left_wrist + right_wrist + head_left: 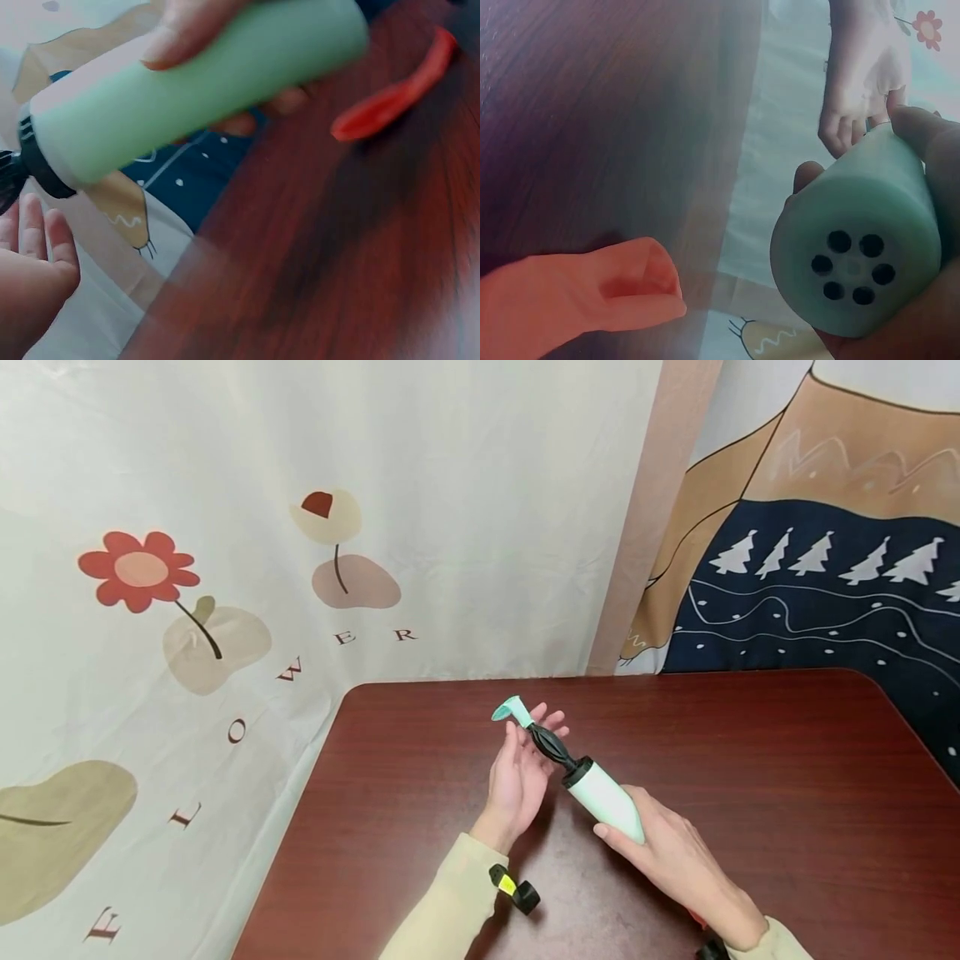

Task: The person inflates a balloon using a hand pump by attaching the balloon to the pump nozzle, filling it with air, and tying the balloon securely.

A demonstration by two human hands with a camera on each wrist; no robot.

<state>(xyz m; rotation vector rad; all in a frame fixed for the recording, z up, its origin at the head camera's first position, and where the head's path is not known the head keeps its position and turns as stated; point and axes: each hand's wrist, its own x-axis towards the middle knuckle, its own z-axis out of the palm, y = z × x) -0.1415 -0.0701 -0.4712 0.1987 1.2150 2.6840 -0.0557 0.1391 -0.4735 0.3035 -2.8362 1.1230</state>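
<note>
In the head view my right hand point(671, 843) grips the pale green barrel of a hand balloon pump point(609, 802). Its black finned nozzle point(551, 743) points up and to the left. A limp mint balloon point(513, 710) sits at the nozzle's tip. My left hand point(517, 777) is beside the nozzle, palm turned up, fingers extended; whether it touches the balloon I cannot tell. The right wrist view shows the pump's round end point(855, 259) with several dark holes. A limp red balloon point(390, 105) is near the right wrist, over the table.
The dark red wooden table point(375, 827) lies beneath both hands. A pale printed curtain point(480, 527) hangs along its back and left sides, with a dark tree-patterned cloth point(810, 602) at the right. A black and yellow strap piece point(513, 887) is on the left wrist.
</note>
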